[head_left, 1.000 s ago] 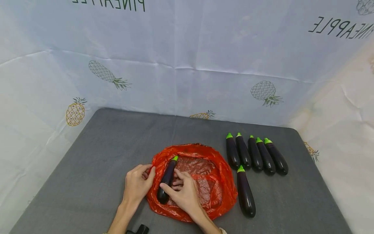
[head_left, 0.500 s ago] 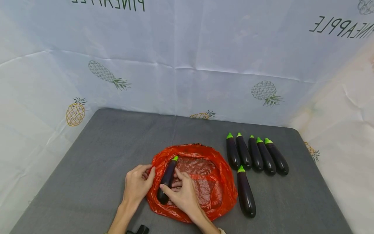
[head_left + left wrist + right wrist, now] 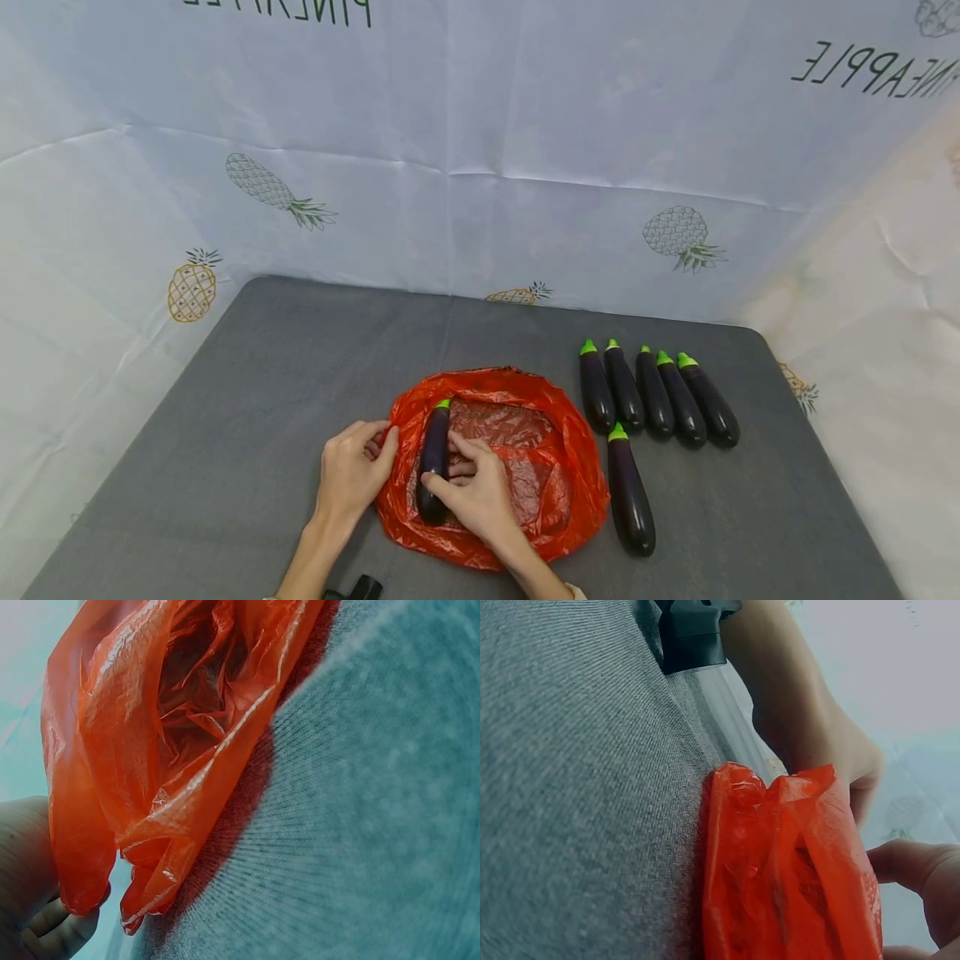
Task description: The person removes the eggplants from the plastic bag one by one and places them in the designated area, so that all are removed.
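A red plastic bag lies with its mouth spread wide on the grey table. My left hand pinches the bag's left rim between thumb and fingers; the left wrist view shows the gathered red plastic beside those fingers. Inside the bag, at its left side, a dark purple eggplant with a green tip points away from me. My right hand holds it from the right, thumb over its lower part and fingers along its side. The right wrist view hides the eggplant behind the bag wall.
Several more eggplants lie in a row at the table's back right. One single eggplant lies just right of the bag, nearer to me. A black object shows at the front edge. A pineapple-printed cloth hangs behind the table.
The eggplant in the bag has turned straighter, its lower end shifting right and its tip slightly left. My right hand has moved slightly right with it. My left hand stays on the rim.
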`<state>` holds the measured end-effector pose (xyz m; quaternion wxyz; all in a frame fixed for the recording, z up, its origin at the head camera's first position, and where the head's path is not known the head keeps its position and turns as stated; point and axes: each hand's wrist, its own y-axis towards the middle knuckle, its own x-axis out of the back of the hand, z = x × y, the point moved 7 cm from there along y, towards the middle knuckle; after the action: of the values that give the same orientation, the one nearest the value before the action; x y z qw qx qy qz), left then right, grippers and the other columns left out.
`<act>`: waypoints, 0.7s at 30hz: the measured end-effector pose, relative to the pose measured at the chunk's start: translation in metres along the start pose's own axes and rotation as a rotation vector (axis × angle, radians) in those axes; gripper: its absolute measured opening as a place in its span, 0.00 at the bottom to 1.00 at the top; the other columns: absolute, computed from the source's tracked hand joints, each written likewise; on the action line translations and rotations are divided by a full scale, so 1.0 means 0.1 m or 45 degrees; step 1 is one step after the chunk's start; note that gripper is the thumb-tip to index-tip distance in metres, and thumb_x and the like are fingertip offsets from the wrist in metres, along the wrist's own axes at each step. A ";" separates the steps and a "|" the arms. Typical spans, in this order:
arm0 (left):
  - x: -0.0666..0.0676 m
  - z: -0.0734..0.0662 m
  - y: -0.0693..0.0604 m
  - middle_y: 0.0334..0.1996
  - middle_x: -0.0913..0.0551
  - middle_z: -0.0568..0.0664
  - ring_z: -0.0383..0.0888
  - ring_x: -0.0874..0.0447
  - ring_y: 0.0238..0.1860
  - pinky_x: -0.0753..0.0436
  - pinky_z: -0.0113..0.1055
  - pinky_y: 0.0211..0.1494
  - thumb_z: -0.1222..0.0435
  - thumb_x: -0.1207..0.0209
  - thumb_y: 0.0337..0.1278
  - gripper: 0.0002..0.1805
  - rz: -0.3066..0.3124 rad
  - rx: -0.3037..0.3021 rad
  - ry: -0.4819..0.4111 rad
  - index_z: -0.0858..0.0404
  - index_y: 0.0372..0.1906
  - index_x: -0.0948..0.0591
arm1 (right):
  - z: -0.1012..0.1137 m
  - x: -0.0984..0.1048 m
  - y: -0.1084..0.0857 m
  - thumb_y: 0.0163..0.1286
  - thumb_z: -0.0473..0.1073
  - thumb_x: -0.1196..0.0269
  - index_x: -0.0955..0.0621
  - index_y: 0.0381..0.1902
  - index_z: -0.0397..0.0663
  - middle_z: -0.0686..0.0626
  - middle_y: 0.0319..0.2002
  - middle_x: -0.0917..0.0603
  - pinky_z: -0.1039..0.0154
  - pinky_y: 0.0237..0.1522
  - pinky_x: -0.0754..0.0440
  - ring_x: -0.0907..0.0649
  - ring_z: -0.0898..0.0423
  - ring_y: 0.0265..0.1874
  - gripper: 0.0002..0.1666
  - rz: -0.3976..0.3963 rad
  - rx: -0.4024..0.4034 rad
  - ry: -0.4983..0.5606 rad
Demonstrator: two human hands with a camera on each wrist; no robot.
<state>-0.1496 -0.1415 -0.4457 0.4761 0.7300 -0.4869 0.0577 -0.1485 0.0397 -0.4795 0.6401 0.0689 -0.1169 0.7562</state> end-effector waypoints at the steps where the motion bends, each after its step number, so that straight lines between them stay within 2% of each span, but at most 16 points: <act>1: 0.00 0.00 0.00 0.17 0.19 0.48 0.32 0.26 0.16 0.25 0.21 0.22 0.77 0.27 0.45 0.05 0.000 0.000 -0.001 0.68 0.28 0.11 | 0.00 0.00 0.00 0.58 0.43 0.26 0.26 0.69 0.33 0.39 0.54 0.19 0.73 0.39 0.16 0.16 0.61 0.36 0.42 -0.001 0.005 0.004; 12: 0.00 0.00 0.00 0.17 0.19 0.49 0.32 0.26 0.16 0.25 0.21 0.22 0.77 0.28 0.45 0.05 -0.001 0.002 0.004 0.68 0.29 0.11 | 0.02 0.07 -0.02 0.58 0.40 0.27 0.24 0.67 0.36 0.39 0.56 0.20 0.74 0.39 0.17 0.17 0.60 0.38 0.39 0.003 -0.008 0.063; 21: -0.01 0.01 0.00 0.18 0.18 0.49 0.33 0.24 0.16 0.25 0.22 0.22 0.76 0.28 0.45 0.04 -0.008 -0.013 -0.003 0.68 0.29 0.11 | 0.05 0.10 -0.07 0.59 0.40 0.29 0.23 0.67 0.37 0.41 0.53 0.20 0.73 0.39 0.18 0.20 0.61 0.36 0.37 0.030 0.004 -0.022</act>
<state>-0.1505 -0.1419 -0.4466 0.4794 0.7292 -0.4854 0.0527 -0.1435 0.0487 -0.4713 0.6300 0.0749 -0.1220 0.7633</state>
